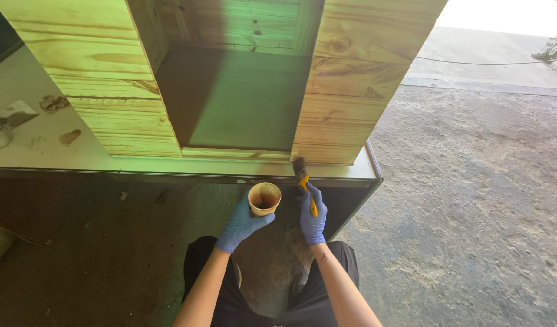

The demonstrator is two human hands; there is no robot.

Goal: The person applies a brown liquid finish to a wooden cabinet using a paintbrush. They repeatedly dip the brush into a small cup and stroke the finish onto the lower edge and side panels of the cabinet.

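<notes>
The right hand (313, 219) grips a yellow-handled paintbrush (304, 181), its long axis pointing up and away, bristles apparently touching the lower front edge of the pale pine cabinet (345, 79) on the surface (48, 151). Just left, the left hand (241, 225) cups a small tan cup (264, 198).

Person seen from above, head cam. Left hand (242, 223) & right hand (313, 217): each in a thin blue-violet disposable glove, cuff ending at the wrist, slightly wrinkled. Forearms bare, no sleeves visible; small dark mark on inner right forearm nr the wrist. Legs in black trousers, knees apart; dark shoe partly visible btwn them
</notes>
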